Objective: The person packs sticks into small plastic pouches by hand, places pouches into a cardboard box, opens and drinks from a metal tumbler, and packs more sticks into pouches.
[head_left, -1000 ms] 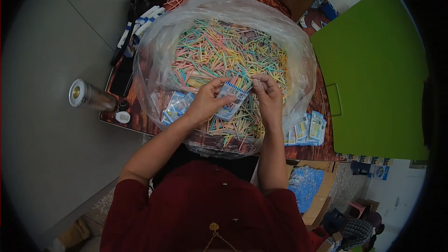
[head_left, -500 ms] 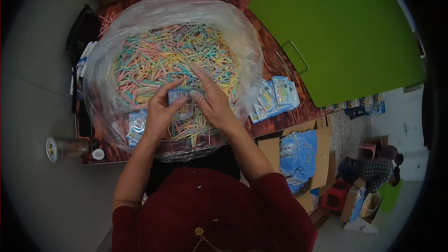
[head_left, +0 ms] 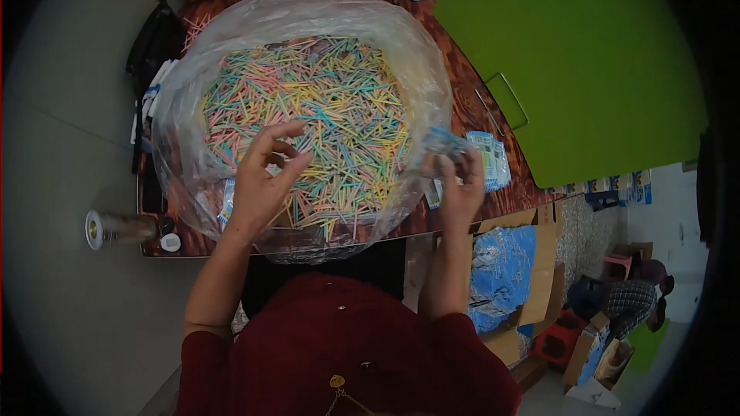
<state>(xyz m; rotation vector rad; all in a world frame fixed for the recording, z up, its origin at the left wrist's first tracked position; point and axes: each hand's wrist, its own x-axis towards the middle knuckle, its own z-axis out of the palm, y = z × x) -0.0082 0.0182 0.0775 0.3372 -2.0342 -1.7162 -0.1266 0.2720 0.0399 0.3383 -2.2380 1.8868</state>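
A wide clear plastic bag (head_left: pixel 428 69) lies opened out on the table, full of thin pastel sticks (head_left: pixel 324 100) in pink, yellow, green and blue. Above the sticks, toward the near left, my left hand (head_left: pixel 260 181) is held with thumb and fingers apart and nothing between them. My right hand (head_left: pixel 462 194) is past the bag's right side, pinching a small blue-and-clear packet (head_left: pixel 445 141), blurred by motion. Just beside it lie more such packets (head_left: pixel 493 158), partly covered by that hand. Another blue-edged packet (head_left: pixel 227 200) shows in part left of my left wrist.
A green board (head_left: pixel 578 69) with a metal handle (head_left: pixel 516 100) covers the right side. Below the table edge, a cardboard box (head_left: pixel 543 262) holds blue packets (head_left: pixel 501 262). A clear jar (head_left: pixel 116 229) stands at left. A person (head_left: pixel 632 296) bends over at far right.
My hands have come apart. My right hand has carried the packet from over the sticks to the packets at the right. My left hand stays above the sticks, without the packet.
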